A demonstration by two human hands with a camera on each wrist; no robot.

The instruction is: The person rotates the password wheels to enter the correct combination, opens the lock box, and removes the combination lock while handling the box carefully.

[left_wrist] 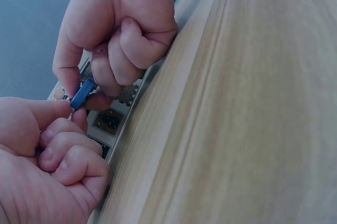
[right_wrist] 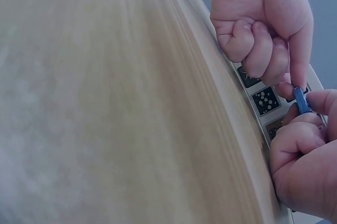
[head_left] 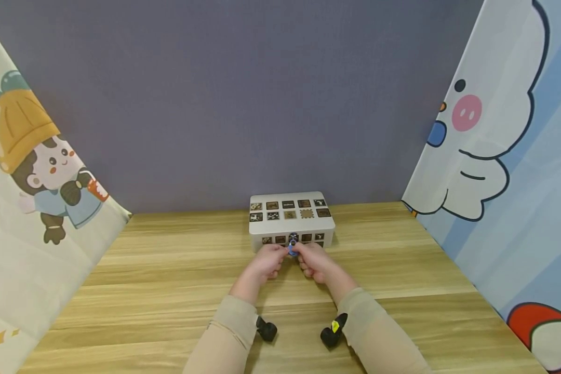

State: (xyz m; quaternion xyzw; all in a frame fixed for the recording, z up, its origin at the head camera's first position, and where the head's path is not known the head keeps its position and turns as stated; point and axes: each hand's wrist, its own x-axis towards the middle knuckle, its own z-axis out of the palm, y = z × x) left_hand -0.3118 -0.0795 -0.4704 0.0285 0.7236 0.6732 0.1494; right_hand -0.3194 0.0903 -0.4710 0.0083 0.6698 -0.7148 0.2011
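Observation:
A small flat blue object (head_left: 292,251) is held in front of the white box's front face. In the head view a dark, round part shows at its top; its exact kind cannot be made out. My left hand (head_left: 267,261) pinches it from the left between thumb and index finger, the other fingers curled into the palm. From the right, my right hand (head_left: 315,262) pinches it likewise. Both wrist views show the blue piece (left_wrist: 82,94) edge-on, with the fingertips covering its ends. The white box (head_left: 290,225), with rows of small dark square pictures, stands lidded just behind the hands.
The box rests on a wood-grain table (head_left: 168,291) near its back edge. Behind rises a grey panel (head_left: 262,104). Cartoon-printed sheets hang at the left (head_left: 9,234) and right (head_left: 509,244). Black wrist cameras (head_left: 266,329) sit on both sleeves.

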